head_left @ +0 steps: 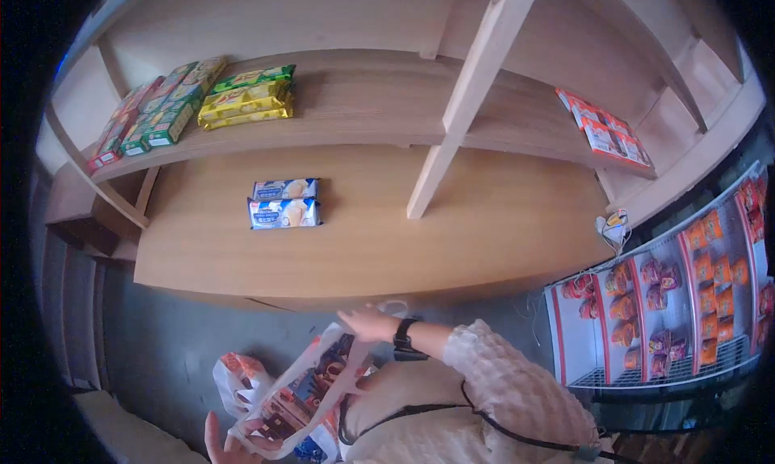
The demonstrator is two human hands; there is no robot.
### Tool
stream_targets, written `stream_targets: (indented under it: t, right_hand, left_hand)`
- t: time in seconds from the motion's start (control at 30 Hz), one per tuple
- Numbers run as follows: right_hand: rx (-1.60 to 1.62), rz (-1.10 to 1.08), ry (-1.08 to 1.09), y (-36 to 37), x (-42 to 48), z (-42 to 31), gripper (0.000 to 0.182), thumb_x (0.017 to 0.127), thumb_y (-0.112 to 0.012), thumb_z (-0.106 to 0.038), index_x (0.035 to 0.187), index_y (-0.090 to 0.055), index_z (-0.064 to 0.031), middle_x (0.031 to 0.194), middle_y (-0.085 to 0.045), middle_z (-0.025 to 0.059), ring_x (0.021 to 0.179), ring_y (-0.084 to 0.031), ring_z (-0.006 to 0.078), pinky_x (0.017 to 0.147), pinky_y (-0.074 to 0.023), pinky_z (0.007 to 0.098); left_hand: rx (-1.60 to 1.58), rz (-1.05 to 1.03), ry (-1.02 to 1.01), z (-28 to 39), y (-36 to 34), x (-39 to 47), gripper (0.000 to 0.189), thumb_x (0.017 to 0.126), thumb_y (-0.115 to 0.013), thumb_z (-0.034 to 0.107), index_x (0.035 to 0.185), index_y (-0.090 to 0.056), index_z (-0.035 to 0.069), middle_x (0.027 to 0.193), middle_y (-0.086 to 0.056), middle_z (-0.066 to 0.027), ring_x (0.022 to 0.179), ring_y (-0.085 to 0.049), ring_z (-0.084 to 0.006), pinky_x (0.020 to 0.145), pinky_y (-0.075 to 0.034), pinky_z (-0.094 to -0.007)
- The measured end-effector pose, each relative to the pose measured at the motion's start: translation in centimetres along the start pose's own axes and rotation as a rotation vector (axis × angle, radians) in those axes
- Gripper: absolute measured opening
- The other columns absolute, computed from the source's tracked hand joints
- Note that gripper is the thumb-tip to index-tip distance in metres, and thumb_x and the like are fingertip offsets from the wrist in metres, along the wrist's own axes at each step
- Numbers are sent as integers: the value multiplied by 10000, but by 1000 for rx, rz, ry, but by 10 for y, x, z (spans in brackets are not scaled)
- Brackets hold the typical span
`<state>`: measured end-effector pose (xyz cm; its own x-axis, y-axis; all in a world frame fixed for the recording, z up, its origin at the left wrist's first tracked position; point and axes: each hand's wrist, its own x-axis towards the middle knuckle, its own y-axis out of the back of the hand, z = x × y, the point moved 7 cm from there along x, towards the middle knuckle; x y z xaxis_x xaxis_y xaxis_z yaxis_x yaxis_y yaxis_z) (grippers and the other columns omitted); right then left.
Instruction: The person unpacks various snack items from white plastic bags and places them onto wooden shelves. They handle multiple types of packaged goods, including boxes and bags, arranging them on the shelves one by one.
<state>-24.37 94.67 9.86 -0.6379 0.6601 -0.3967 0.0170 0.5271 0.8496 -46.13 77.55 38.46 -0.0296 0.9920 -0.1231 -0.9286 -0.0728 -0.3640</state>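
My left hand point(239, 443) is at the bottom left, hooked on one edge of a plastic shopping bag point(348, 379) that holds several colourful packages point(303, 397). My right hand point(370, 323), with a black band on its wrist, is at the bag's upper edge by the handle; its grip is not clear. Another white and orange plastic bag point(242, 373) stands on the floor just left of this one. Ahead on the low wooden shelf lie two blue and white biscuit packs point(284, 214), one behind the other.
The upper shelf point(363, 122) bears green and red boxes point(160, 122) and yellow packs point(245, 103) at left, red and white packets point(611, 134) at right. A wooden post point(460, 100) crosses both levels. A wire rack point(654, 379) of orange and red packages stands right; a cable hangs beside it.
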Motion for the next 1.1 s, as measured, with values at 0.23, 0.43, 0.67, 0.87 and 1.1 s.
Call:
stream_targets:
  t: [0.23,0.43,0.67,0.87,1.1]
  right_hand:
    - [148,-112,-351,-65,-76,115,334,787,-577,-137,1101,-569,-25,921,-640,150,791,-639,275,712,-513,412]
    - [1823,395,-316,15,-171,115,188,900,-474,-164,945,-594,-26,800,-595,31,735,-579,136,677,-495,283]
    - [2390,402,-48,43,-270,134,86,884,-459,-99,806,-443,-67,564,-343,-42,445,-334,48,367,-287,185]
    - [2190,481,-226,57,-269,109,445,840,-523,-184,1225,-430,17,843,-576,108,512,-459,79,393,-340,152]
    - [2338,414,12,60,-280,109,696,794,-585,-182,1394,-251,-64,942,-553,140,415,-420,89,348,-349,171]
  left_hand:
    - [70,38,40,-5,-12,5,1137,706,-532,708,1424,50,44,1200,-470,-270,913,-579,-335,741,-517,-434]
    - [-133,-41,-126,13,-53,-10,1276,627,-580,755,1416,131,47,1234,-420,-337,944,-566,-323,720,-518,-337]
    - [-4,-12,-117,-1,-62,1,1186,687,-433,796,1420,43,-6,1218,-429,-347,882,-567,-252,537,-411,-192]
    - [165,203,87,-78,-24,24,857,857,-368,640,1437,-101,69,1183,-502,-293,757,-607,-196,452,-402,-141]
    - [5,369,252,-137,8,18,593,941,-351,487,1376,-297,87,1019,-603,-198,623,-522,-106,497,-343,-199]
